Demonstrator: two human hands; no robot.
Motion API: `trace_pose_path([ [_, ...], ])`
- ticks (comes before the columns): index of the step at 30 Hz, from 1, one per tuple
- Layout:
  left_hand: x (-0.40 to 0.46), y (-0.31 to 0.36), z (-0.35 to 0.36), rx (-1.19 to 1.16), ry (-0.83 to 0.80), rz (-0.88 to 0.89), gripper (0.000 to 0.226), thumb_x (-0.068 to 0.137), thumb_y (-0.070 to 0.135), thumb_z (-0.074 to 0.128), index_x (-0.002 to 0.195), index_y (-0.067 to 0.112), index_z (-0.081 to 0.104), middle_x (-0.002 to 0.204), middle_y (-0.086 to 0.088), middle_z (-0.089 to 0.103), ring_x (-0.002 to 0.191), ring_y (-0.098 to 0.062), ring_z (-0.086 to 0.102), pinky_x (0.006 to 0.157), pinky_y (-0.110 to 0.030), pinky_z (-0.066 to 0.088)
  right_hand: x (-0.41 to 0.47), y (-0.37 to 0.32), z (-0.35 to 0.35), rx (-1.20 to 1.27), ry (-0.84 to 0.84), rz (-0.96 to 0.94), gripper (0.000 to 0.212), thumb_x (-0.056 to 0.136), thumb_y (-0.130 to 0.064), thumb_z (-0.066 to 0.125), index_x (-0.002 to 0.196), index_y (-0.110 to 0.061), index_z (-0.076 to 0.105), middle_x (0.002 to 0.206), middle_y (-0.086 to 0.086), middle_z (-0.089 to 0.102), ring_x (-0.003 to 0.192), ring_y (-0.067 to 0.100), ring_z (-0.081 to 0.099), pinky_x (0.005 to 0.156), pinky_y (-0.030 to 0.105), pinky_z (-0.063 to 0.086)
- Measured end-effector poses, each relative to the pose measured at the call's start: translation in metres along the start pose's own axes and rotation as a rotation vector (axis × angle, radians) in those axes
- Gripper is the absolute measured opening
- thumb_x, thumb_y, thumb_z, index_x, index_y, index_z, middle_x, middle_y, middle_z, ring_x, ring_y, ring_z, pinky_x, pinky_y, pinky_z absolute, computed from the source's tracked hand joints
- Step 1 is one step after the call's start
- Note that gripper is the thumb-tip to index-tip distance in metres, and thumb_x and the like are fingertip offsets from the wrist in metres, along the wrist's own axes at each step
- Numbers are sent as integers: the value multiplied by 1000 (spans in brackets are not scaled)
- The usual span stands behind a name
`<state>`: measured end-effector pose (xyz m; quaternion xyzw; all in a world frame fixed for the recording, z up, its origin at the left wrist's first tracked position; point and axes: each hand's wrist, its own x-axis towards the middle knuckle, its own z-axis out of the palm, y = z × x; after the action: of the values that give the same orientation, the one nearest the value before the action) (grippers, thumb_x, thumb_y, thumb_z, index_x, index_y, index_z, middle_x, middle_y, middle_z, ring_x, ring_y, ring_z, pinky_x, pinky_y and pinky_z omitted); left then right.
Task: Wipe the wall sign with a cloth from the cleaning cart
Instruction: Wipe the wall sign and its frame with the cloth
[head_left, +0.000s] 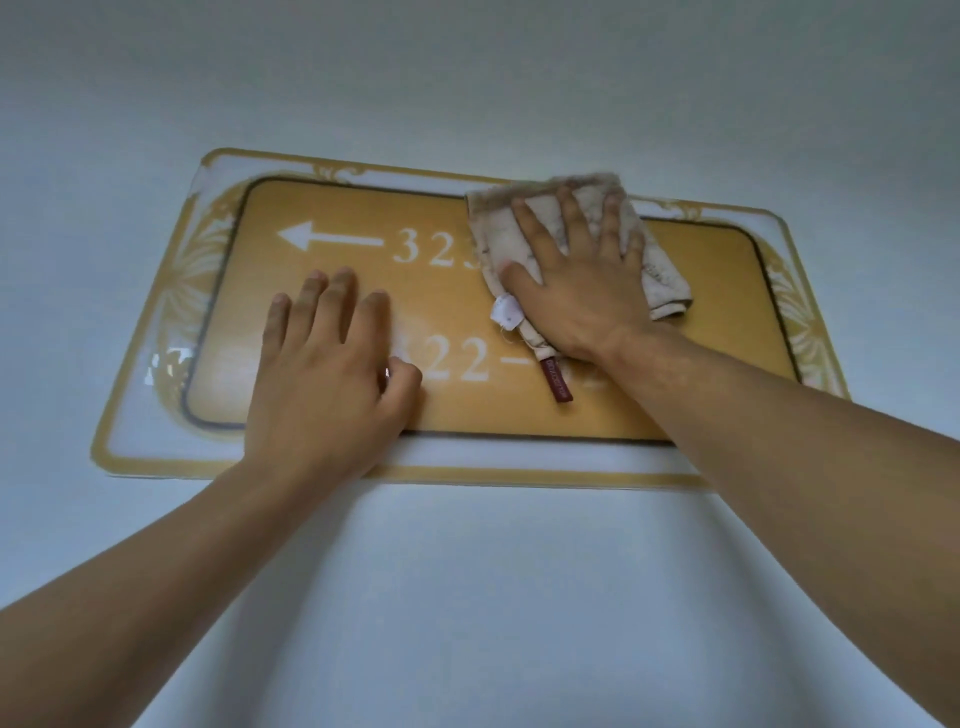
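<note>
Right hand (582, 291) flat, fingers (571, 218) spread wide, pressing cloth (654, 270) on sign (332, 208); left hand (322, 374) flat, fingers (332, 296) together, empty, on sign.

Wall sign (332, 218): smooth, hard panel, amber centre with a faint sheen, pale glare patch near the middle; outer border looks like clear glossy plastic printed with gold ornament. Cloth (654, 260): soft woven fabric, off-white, matt, visibly stained and crumpled; small white tag (507, 312) and dark red woven label (557, 382) at its edge. Wall (467, 597): matt, even, painted finish.
</note>
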<state>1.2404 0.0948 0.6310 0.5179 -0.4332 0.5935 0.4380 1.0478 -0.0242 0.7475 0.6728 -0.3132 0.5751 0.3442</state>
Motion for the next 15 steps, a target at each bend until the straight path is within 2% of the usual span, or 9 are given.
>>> trace_pose_path([
  [6,1,-3,-2,13,-55,7,66,86,41,38,144,10,44,158,-20,34,149,-37,23,122,-55,15,-68,-22,5,-40,-23,-17,74,89,-70,12,158,-47,-1,170,-1,-12,152,38,-20,120,63,-6],
  [11,2,-5,-4,2,-78,26,68,85,40,35,144,8,45,157,-24,35,148,-40,25,122,-57,15,-109,-40,4,-77,-50,27,72,93,-65,9,159,-41,-6,169,3,-16,151,41,-22,119,65,-2],
  [15,-5,-12,-12,-13,-118,73,69,86,41,33,146,7,45,158,-23,36,148,-40,26,122,-55,15,-144,-50,6,-94,-39,1,68,99,-62,14,161,-37,-2,170,6,-11,152,42,-18,119,66,2],
])
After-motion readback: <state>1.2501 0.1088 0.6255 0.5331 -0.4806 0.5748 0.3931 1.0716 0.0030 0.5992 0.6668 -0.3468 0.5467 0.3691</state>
